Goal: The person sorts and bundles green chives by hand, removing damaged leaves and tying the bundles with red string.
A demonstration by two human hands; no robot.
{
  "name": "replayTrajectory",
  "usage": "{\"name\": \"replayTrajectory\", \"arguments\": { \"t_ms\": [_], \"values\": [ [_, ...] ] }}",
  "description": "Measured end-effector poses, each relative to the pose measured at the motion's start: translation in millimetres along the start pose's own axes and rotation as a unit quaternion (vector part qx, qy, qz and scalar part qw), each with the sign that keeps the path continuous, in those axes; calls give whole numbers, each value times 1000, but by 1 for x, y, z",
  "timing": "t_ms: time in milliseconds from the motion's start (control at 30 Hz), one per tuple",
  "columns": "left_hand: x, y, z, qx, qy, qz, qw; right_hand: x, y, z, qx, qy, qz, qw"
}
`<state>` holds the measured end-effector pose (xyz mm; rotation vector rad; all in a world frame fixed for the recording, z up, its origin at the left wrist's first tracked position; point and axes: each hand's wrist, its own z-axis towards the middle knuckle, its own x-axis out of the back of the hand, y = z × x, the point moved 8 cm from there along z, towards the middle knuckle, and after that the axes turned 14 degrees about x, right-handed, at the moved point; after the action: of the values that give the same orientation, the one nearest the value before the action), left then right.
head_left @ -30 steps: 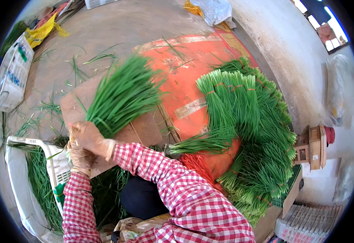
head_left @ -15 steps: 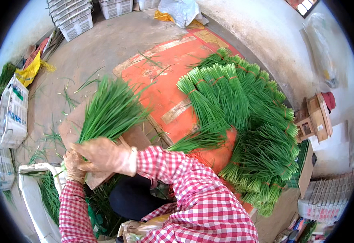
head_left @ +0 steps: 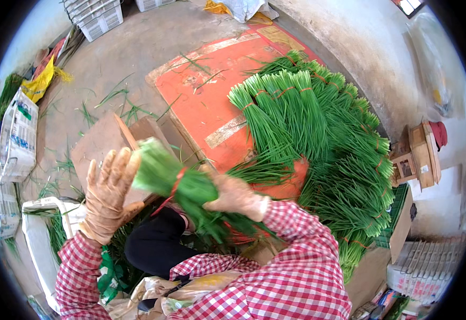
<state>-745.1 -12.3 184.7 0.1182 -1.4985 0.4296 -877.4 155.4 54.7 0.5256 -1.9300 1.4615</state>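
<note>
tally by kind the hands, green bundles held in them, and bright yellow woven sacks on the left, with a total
Tan-gloved hands, left hand and right hand: 2
Green long-leaved bundle with a red tie, in the right hand: 1
Bright yellow woven sack: 1
Total: 4

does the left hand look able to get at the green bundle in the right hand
Probably yes: the left hand is open beside the pale end of the green bundle, with nothing visible between them.
</note>
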Motion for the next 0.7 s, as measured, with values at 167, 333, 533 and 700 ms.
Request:
{"name": "replayTrajectory", "arguments": {
  "t_ms": [167,333,533,700],
  "values": [
    [-35,-57,-19,68,12,-101,992,86,133,-17,-172,33,-285,943],
    [-61,-84,-56,128,-16,-111,985,191,212,12,-223,114,-473,845],
    [-118,-81,-87,158,-109,-139,972,95,310,9,-359,-197,-476,778],
    [-128,-77,-127,199,-184,-134,953,-24,307,-52,-278,116,-139,943]
  ]
}}
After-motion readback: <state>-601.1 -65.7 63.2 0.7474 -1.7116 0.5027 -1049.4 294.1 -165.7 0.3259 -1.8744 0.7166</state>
